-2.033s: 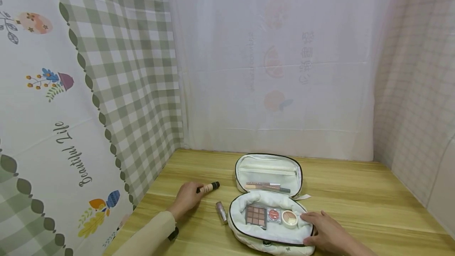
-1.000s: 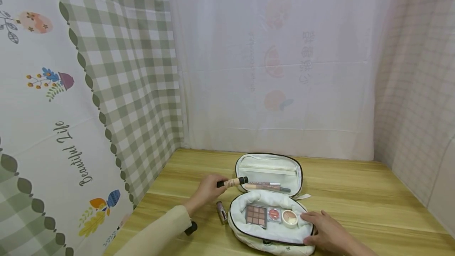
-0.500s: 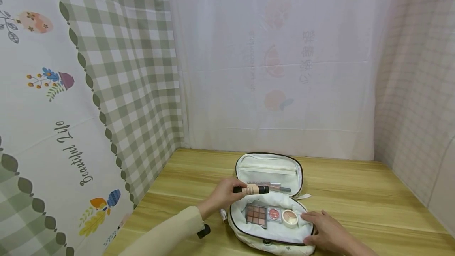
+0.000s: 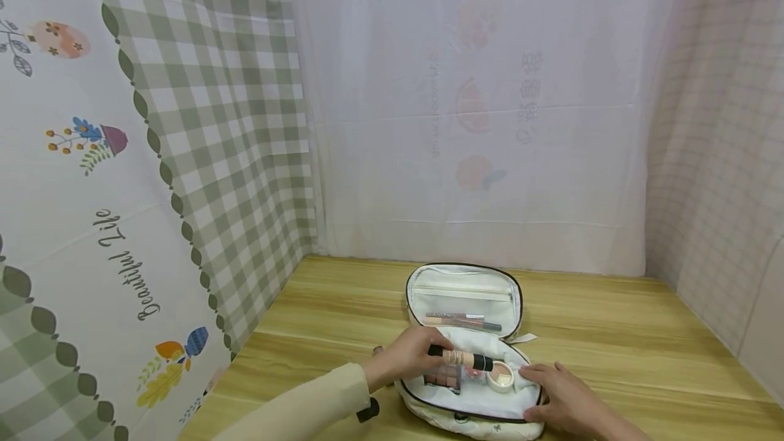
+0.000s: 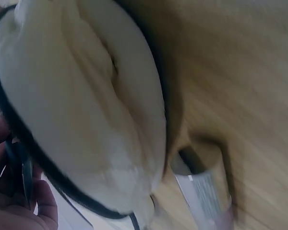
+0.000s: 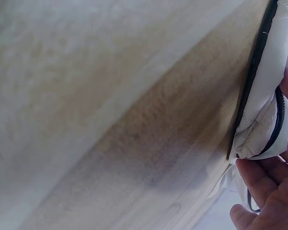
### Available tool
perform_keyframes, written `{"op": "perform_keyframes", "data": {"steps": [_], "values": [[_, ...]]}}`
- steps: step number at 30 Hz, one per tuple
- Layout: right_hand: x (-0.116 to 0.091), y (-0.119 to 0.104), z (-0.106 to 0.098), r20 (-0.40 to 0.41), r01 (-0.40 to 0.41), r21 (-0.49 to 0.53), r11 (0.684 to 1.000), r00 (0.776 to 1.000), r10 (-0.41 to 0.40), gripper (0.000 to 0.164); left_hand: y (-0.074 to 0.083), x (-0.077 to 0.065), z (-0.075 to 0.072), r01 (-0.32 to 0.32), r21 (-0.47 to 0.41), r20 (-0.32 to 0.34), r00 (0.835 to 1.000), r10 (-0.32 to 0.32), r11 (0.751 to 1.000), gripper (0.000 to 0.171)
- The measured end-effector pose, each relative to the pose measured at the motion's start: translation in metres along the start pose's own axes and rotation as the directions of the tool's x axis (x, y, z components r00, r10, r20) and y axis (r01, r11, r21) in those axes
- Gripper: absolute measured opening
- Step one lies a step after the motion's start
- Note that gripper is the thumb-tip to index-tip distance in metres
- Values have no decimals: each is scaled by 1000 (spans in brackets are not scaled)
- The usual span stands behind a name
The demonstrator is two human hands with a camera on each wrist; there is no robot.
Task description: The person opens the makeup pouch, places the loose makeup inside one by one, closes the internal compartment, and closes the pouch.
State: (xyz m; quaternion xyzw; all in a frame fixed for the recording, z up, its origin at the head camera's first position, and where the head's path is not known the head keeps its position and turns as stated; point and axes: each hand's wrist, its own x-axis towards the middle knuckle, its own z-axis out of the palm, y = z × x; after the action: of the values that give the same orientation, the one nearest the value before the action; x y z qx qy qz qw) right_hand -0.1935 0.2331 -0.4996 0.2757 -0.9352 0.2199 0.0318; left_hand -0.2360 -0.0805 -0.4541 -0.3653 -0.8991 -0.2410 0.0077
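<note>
- Beige cosmetic tube with black ends, held crosswise over the open main compartment of the makeup bag, free end toward the bag's right rim, slightly lower than the gripped end; contact with the cosmetics below hard to tell.
- Left hand narrow around the tube's black left end, thumb and fingers pinching it, above the bag's left rim.
- Right hand gripping the bag's right rim, wall between thumb and fingers.
- Inside the bag, left to right: eyeshadow palette, partly covered by the tube; red makeup pot in a clear case, also partly covered; round three-shade compact, nearest the right rim.
- At the back of the bag, raised lid with a zipped pocket; slim makeup pencils lying along the lower part.
- Just left of the bag, lipstick-like tube on the table, clearest in the left wrist view, mostly hidden by the left hand from above.
- Further left of the bag, black cylindrical end of something half hidden by the pale sleeve.
- Under the bag, wood-grain table; well behind, white cloth; far left, green gingham cloth.
</note>
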Motion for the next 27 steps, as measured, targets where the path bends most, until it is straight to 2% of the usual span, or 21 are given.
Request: {"op": "perform_keyframes", "data": {"steps": [4, 8, 12, 15, 20, 24, 27], "values": [[-2, -1, 0, -20, 7, -18, 1000, 1000, -7, 67, 7, 2, 6, -70, 53, 45, 997, 68, 996, 22], [-2, -2, -1, -29, -6, -8, 1000, 1000, 5, 66, 12, 5, 11, -117, 112, 74, 991, 109, 987, 25], [-2, -3, -2, -67, -4, 5, 1000, 998, 4, 65, 14, 6, 16, -155, 140, 82, 986, 144, 978, 24], [-1, -2, -4, -100, 38, -15, 999, 994, -39, 65, 15, 7, 19, -183, 158, 81, 982, 172, 970, 23], [1, 0, -9, -83, 59, -27, 998, 995, -61, 66, 19, 10, 25, -234, 239, 71, 972, 224, 942, 23], [1, -1, -10, -102, 62, -34, 998, 993, -65, 67, 24, 14, 31, -237, 291, 69, 972, 226, 927, 24], [1, -3, -10, -139, 43, -45, 998, 989, -49, 67, 28, 15, 34, -211, 297, 77, 977, 197, 931, 24]]}}
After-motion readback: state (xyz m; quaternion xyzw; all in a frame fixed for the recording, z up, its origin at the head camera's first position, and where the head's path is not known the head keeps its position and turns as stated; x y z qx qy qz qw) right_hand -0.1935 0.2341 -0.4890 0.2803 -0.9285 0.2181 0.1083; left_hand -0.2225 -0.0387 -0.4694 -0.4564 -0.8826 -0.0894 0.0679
